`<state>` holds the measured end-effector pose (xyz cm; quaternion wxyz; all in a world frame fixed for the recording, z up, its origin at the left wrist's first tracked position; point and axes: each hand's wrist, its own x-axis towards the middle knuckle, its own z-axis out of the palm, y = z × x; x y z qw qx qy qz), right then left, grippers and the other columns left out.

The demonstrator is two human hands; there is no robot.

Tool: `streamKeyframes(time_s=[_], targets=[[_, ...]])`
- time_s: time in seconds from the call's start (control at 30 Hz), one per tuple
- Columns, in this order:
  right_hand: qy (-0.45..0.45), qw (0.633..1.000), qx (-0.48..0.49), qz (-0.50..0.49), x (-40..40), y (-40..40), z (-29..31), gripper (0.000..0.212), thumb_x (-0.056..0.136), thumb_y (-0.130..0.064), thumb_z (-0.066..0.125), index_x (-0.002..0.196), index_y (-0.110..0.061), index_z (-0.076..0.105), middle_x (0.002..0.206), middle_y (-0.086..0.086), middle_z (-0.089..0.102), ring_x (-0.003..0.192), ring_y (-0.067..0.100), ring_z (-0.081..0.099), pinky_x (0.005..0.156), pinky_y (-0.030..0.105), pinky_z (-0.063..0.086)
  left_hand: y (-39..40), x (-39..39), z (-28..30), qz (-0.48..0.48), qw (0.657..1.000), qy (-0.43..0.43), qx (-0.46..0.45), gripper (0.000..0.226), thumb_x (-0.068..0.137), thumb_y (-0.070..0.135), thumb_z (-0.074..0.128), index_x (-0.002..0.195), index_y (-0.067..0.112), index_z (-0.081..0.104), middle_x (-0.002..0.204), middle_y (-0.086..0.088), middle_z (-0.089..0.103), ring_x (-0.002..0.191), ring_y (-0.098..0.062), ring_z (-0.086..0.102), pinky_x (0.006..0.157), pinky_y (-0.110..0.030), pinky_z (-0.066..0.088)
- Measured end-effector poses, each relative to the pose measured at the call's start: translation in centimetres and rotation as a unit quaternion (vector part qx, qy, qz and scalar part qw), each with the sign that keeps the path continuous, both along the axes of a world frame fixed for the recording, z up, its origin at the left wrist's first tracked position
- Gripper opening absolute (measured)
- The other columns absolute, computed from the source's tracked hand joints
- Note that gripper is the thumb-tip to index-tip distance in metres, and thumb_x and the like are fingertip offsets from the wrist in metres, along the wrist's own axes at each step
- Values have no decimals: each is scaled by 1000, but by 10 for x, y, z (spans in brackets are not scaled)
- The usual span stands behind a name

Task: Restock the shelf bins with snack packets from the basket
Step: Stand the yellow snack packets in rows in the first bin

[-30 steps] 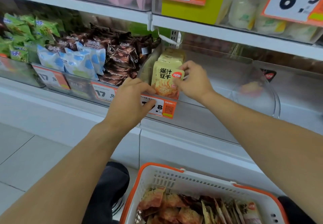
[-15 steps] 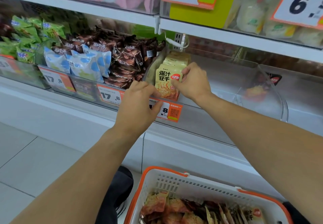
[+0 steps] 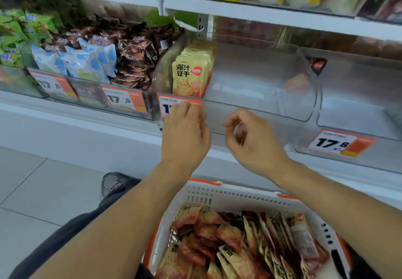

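Head view: upright yellow snack packets (image 3: 189,76)

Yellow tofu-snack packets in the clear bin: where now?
Head view: the row of yellow tofu-snack packets stands upright at the left end of the clear plastic shelf bin, right of the brown packets, above the left hand.

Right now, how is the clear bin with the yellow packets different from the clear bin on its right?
The left clear bin holds a row of yellow packets standing upright; the right clear bin looks nearly bare, with one red packet at its back. The left hand covers part of the left bin's price tag; the right bin's price tag shows fully. Both are see-through.
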<state>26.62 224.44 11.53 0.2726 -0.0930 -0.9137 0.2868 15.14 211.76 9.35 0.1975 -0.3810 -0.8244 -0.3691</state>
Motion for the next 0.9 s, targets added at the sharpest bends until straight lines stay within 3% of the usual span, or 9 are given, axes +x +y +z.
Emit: streamKeyframes(time_s=[0.07, 0.17, 0.27, 0.37, 0.43, 0.5, 0.6, 0.7, 0.9], targets=[[-112, 994, 3, 2, 27, 6, -48, 14, 87, -10, 62, 91, -23, 56, 77, -17, 58, 55, 4, 51, 60, 23, 39, -2, 18, -25, -56, 986, -98, -123, 19, 92, 18, 53, 104, 9, 63, 104, -9, 60, 98, -30, 57, 83, -44, 48], [-334, 941, -42, 38, 51, 19, -101, 11, 91, -15, 63, 100, -23, 64, 93, -8, 62, 75, 3, 54, 73, 24, 42, -12, 42, -71, -68, 925, -118, -355, 27, 100, 23, 44, 121, 14, 57, 120, -6, 56, 110, -26, 54, 95, -39, 45], [-460, 883, -61, 67, 67, 24, -121, 17, 92, -26, 65, 108, -19, 66, 106, -2, 66, 94, 13, 60, 79, 25, 47, -37, 58, -134, -66, 889, -166, -422, 33, 101, 28, 38, 128, 19, 56, 126, -3, 54, 117, -25, 52, 102, -37, 40], [-522, 848, -52, 68, 79, 18, -139, 15, 93, -23, 62, 92, -9, 69, 96, 7, 70, 85, 24, 64, 75, 31, 51, -66, 72, -182, -53, 869, -251, -423, 43, 100, 37, 34, 142, 31, 45, 137, 6, 51, 129, -25, 49, 108, -38, 36], [-552, 829, -63, 57, 84, 9, -156, 26, 92, -17, 58, 102, 5, 68, 108, 26, 67, 98, 43, 62, 84, 47, 55, -81, 82, -199, -50, 852, -327, -406, 52, 100, 34, 43, 151, 32, 36, 144, 8, 48, 133, -22, 46, 111, -38, 32], [-559, 824, -78, 52, 87, -3, -170, 29, 90, -17, 58, 109, 4, 67, 112, 27, 66, 102, 45, 61, 87, 51, 54, -91, 90, -208, -72, 854, -356, -371, 55, 96, 31, 48, 150, 31, 39, 148, 7, 48, 134, -18, 46, 115, -35, 33], [-505, 855, -111, 36, 80, -22, -179, 23, 92, -23, 60, 106, -6, 68, 108, 12, 69, 100, 30, 64, 81, 37, 53, -98, 94, -220, -59, 864, -376, -331, 47, 94, 26, 57, 141, 22, 55, 143, 1, 54, 131, -20, 50, 111, -33, 38], [-452, 877, -162, -2, 65, -39, -180, 25, 92, -15, 60, 110, 0, 66, 108, 15, 68, 102, 29, 63, 84, 35, 51, -97, 100, -213, -60, 865, -368, -336, 39, 94, 20, 61, 132, 16, 63, 136, 0, 58, 127, -20, 53, 109, -29, 39], [-445, 865, -225, -54, 27, -51, -194, 27, 91, -12, 63, 115, -2, 64, 114, 12, 66, 107, 27, 62, 85, 30, 50, -94, 109, -207, -65, 879, -369, -296, 28, 90, 14, 63, 111, 27, 76, 132, 7, 50, 127, -13, 45, 110, -24, 32]])
